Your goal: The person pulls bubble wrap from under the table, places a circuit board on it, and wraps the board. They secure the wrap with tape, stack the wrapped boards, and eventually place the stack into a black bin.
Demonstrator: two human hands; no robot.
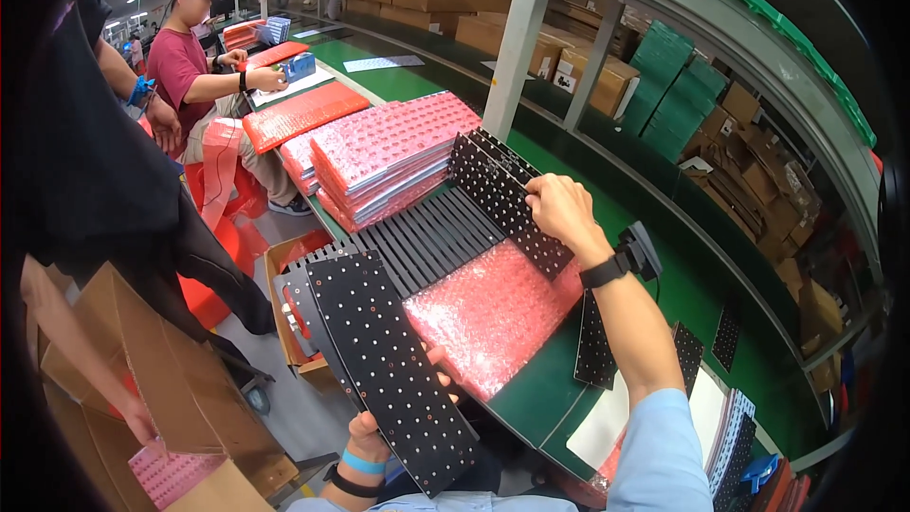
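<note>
My left hand [368, 438] is closed around the lower edge of a long black circuit board [384, 351] covered in small white dots; its fingertips show at the board's right edge. That board leans tilted at the near end of a black slotted rack [431, 242]. At the rack's far end, another black dotted circuit board [507, 204] stands on edge, and my right hand [561, 213] pinches its upper edge. At least one more such board stands close behind it. Pink bubble wrap [488, 313] lies on the table between the two boards.
Stacked pink bubble-wrapped packs [389, 156] stand beyond the rack. A metal post [517, 47] rises along the bench's right side. More dotted boards [595, 346] lie by my right forearm. At left, a person [123, 180] reaches into a cardboard box [175, 370]; another person [204, 66] sits farther off.
</note>
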